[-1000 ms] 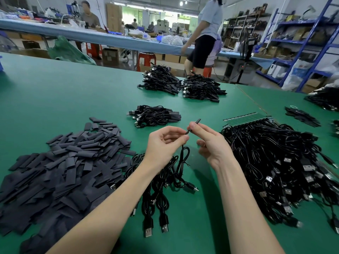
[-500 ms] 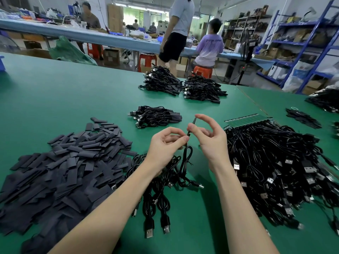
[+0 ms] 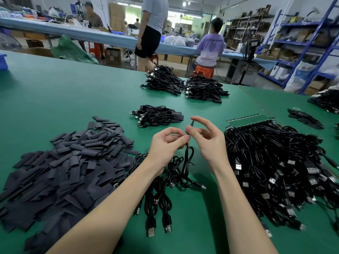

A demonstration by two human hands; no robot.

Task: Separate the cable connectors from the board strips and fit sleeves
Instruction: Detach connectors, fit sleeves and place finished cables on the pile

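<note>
Both hands meet over the middle of the green table. The left hand pinches a thin black cable between thumb and forefinger, its other fingers curled in. The right hand pinches the same cable just above, at its tip, where a small dark sleeve stands up tilted toward one o'clock; the remaining right fingers are loosely spread. The cable hangs down from the fingers into a loose bunch of cables with USB plugs at six o'clock. At nine o'clock lies a wide heap of flat dark sleeves. At three o'clock sits a big tangle of cables whose far ends are joined to a green board strip. At twelve o'clock, a small finished bundle, and further back two larger bundles side by side.
</note>
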